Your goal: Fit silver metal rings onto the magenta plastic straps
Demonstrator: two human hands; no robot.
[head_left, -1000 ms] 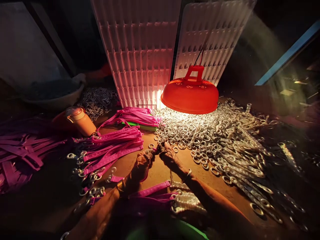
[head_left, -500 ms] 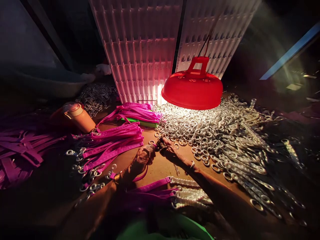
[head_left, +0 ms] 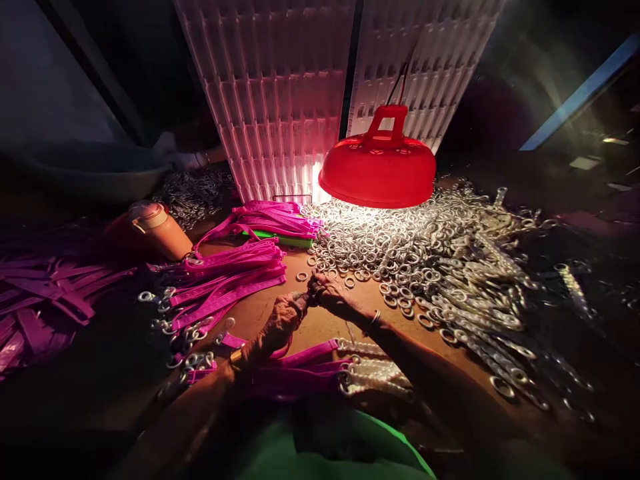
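Where lamp glare falls, left hand (head_left: 283, 320) and right hand (head_left: 330, 297) pinch, seemingly, pink strap (head_left: 280, 352).

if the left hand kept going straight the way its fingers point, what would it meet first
Probably the right hand: the left hand points up and right, fingers already meeting it. Beyond lies the pile of metal rings.

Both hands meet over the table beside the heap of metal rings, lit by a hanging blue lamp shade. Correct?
Not quite. The head view shows the hanging plastic lamp shade is red, not blue. The left hand and right hand do meet beside the heap of silver metal rings.
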